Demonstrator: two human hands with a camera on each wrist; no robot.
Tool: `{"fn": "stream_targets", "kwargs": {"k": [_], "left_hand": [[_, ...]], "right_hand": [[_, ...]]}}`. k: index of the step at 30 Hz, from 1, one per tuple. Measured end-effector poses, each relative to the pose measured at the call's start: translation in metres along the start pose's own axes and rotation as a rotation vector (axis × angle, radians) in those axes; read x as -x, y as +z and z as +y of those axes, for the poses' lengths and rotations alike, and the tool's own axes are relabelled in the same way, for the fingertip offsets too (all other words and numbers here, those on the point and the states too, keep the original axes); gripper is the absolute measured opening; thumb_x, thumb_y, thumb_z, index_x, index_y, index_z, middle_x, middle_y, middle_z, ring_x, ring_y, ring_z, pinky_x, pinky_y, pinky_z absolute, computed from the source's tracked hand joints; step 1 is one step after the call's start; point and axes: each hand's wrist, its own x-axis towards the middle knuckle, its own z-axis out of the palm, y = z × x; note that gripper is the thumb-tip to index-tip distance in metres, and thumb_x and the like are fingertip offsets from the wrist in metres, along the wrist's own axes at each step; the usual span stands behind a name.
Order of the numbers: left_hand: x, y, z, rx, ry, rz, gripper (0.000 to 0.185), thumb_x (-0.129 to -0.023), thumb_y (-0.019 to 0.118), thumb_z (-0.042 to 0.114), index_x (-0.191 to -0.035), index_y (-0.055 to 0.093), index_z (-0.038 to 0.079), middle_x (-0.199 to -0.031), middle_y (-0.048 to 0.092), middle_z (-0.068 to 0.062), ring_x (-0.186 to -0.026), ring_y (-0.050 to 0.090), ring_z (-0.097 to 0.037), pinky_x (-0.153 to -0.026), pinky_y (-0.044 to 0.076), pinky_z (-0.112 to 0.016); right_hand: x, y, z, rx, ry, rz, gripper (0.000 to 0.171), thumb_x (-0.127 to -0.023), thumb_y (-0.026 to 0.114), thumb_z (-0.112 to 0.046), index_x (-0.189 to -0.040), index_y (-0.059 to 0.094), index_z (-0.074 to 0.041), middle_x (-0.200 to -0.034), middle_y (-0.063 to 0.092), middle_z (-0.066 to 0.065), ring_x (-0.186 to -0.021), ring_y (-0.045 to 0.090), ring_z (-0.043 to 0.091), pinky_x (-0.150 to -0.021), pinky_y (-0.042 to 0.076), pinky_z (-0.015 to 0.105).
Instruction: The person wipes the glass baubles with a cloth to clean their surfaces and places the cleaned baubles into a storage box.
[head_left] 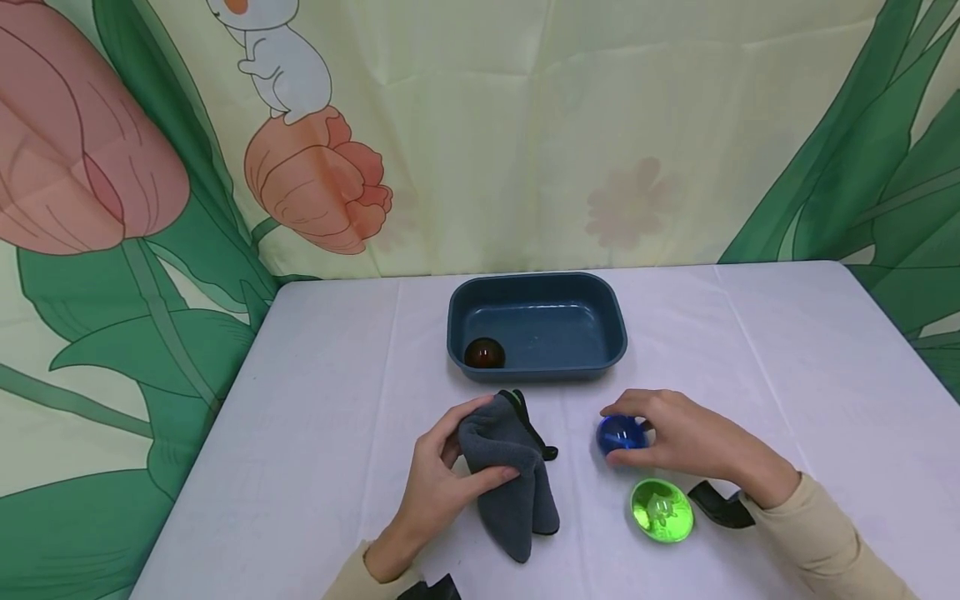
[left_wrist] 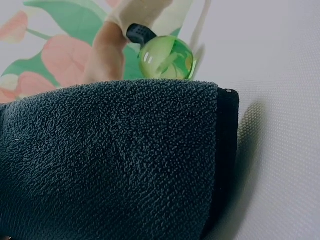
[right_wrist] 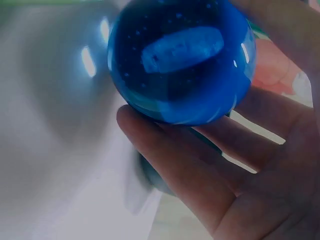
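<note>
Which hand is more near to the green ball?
Right. The right hand grips the blue ball just above the green ball. The left hand holds the cloth, farther to the left.

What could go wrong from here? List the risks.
1. The blue ball is smooth and glossy; the right hand holds it only with its fingers, so it might slip and roll across the table.
2. The green ball lies loose by the right wrist; a sleeve could knock it away.
3. The left hand grips the grey cloth, whose hanging end might drag.
</note>
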Motion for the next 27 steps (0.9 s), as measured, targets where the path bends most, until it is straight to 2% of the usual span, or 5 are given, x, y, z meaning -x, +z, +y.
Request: {"fn": "stream_targets", "kwargs": {"k": [8,12,16,22,27], "left_hand": [[-0.001,-0.001,0.002,-0.014,0.013,0.004,0.073,-0.076,0.086,0.007,-0.14,0.053,0.011,-0.135,0.06,-0.008,-0.116,0.063,-0.022,-0.101,0.052,-0.028],[-0.002,-0.001,0.002,-0.015,0.014,0.007,0.072,-0.076,0.086,0.007,-0.14,0.053,0.011,-0.135,0.06,-0.009,-0.116,0.063,-0.022,-0.101,0.052,-0.028],[-0.002,-0.001,0.002,-0.018,0.015,0.01,0.072,-0.076,0.086,0.006,-0.14,0.054,0.012,-0.134,0.06,-0.009,-0.114,0.064,-0.022,-0.1,0.052,-0.028],[-0.004,-0.001,0.003,-0.029,0.025,0.01,0.072,-0.076,0.086,0.007,-0.14,0.054,0.015,-0.133,0.06,-0.008,-0.112,0.065,-0.022,-0.099,0.053,-0.029],[-0.006,0.0,0.005,-0.03,0.022,0.011,0.072,-0.075,0.087,0.007,-0.139,0.054,0.017,-0.134,0.06,-0.007,-0.113,0.065,-0.022,-0.099,0.054,-0.029]], "right_hand": [[-0.002,-0.005,-0.01,-0.025,0.053,0.102,0.056,-0.079,0.082,-0.046,-0.118,0.07,-0.008,-0.111,0.07,0.001,-0.097,0.067,0.016,-0.08,0.062,0.036],[-0.003,-0.005,-0.015,-0.022,0.045,0.159,0.053,-0.077,0.085,-0.04,-0.118,0.07,-0.009,-0.111,0.07,0.0,-0.096,0.068,0.015,-0.079,0.062,0.034],[-0.005,-0.006,-0.021,-0.026,0.037,0.196,0.052,-0.078,0.084,-0.041,-0.119,0.07,-0.012,-0.112,0.07,-0.002,-0.097,0.068,0.013,-0.079,0.062,0.033],[-0.006,-0.009,-0.031,-0.063,0.037,0.241,0.053,-0.078,0.085,-0.042,-0.12,0.07,-0.013,-0.118,0.069,0.001,-0.105,0.067,0.02,-0.08,0.062,0.036],[-0.008,-0.01,-0.04,-0.107,0.03,0.295,0.056,-0.078,0.084,-0.042,-0.123,0.068,-0.012,-0.121,0.068,0.003,-0.101,0.069,0.019,-0.077,0.062,0.033]]}}
